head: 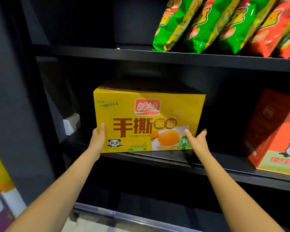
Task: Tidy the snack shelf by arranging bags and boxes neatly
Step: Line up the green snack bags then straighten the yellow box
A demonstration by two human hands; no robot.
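Note:
A yellow bread box [147, 118] with red and brown print stands on the middle black shelf [208, 166], its front face toward me. My left hand [98, 139] grips its lower left corner, thumb on the front face and fingers hidden round the side. My right hand [197, 139] lies at the lower right corner with fingers straight, thumb on the front and fingers along the right edge. On the same shelf to the right stands a red-orange box [274, 131]. Green snack bags [199, 24] and red snack bags [273, 29] lean in a row on the upper shelf [107, 52].
A white socket block [71, 123] sits on the dark left wall beside the yellow box. The left part of the upper shelf holds nothing. A gap separates the yellow box from the red-orange one. Colourful packaging [0, 195] shows at the far left edge.

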